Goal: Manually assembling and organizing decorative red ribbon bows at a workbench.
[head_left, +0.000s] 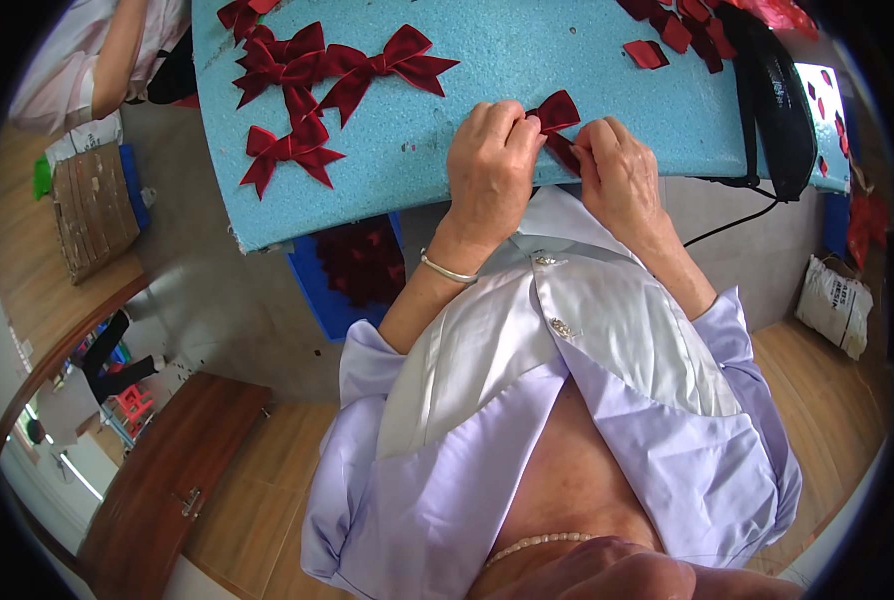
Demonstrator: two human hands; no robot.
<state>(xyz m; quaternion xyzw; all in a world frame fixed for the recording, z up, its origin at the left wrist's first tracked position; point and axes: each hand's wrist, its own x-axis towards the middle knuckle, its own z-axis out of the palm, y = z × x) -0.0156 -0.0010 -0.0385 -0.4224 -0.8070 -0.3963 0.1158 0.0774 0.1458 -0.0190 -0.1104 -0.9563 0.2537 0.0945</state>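
Note:
A dark red velvet bow (555,111) is between my two hands at the table's near edge. My left hand (495,165) is closed, thumb and forefinger pinching the bow's left side and hiding that part. My right hand (617,172) has curled fingers closed at the lower right, on the bow's hanging tail (564,152). Left of my hands, finished-looking red bows lie on the blue table (397,180): one large bow (382,66), a lower one (292,150), and an overlapping group (279,60) farther back.
Loose red ribbon pieces (657,40) lie at the table's far right, near a black object (779,105) with a cable (732,228). Below the left edge stands a blue bin (312,290) holding dark red pieces. Another person's arm (119,60) shows at upper left.

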